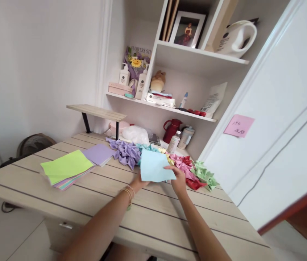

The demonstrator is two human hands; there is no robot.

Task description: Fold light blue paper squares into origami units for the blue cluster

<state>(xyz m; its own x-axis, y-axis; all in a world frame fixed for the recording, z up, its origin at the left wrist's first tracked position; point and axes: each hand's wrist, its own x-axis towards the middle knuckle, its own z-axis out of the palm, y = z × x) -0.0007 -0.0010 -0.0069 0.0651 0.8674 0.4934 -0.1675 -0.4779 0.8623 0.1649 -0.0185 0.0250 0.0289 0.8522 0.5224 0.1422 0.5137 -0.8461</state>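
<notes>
Both my hands hold up a light blue sheet of paper (154, 166) over the wooden table (153, 214). My left hand (138, 183), with bracelets on the wrist, grips the sheet's lower left edge. My right hand (178, 178) pinches its lower right edge. Behind the sheet lie heaps of folded paper pieces: purple (126, 151), teal (146, 147), pink and red (186, 167), green (204, 174). A stack of coloured sheets with a lime green one on top (65, 167) lies to the left, beside a purple sheet stack (99, 153).
A small raised wooden shelf (96, 112) stands at the table's back left. Wall shelves (169, 107) hold bottles, boxes, a plush toy and a framed photo. A red jug (171, 130) and a bottle (173, 142) stand behind the paper heaps. A pink note (239, 125) sticks to the white door.
</notes>
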